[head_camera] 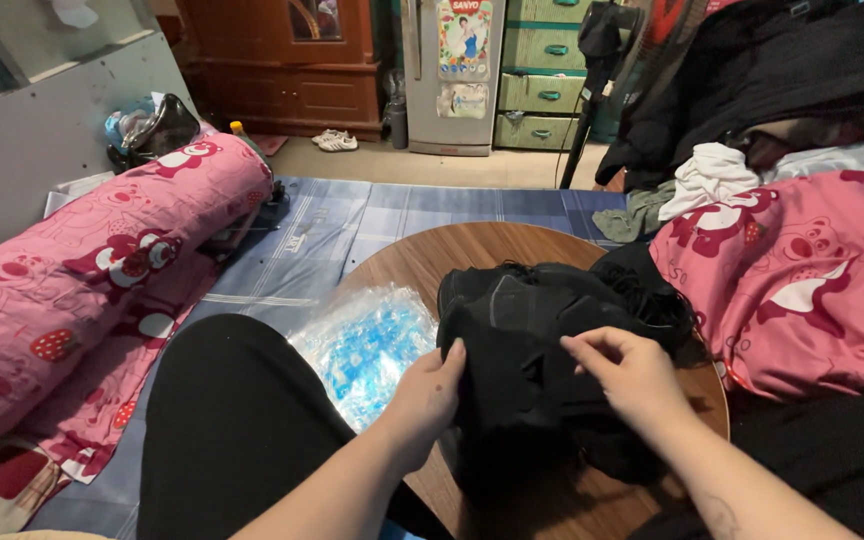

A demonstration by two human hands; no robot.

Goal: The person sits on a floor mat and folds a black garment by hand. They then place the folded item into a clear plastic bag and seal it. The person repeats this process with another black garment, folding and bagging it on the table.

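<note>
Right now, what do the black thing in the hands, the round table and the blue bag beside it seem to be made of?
Black garment: soft matte fabric, probably; it folds and creases under both hands.
Round table: wood or wood-look laminate; brown grain lines, slight sheen.
Blue bag: thin clear plastic film; crinkled, with shiny glints.

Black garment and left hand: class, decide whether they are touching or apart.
Touching. The head view shows the left hand with its fingers laid against the edge of the black garment on the round wooden table, with no gap between them.
</note>
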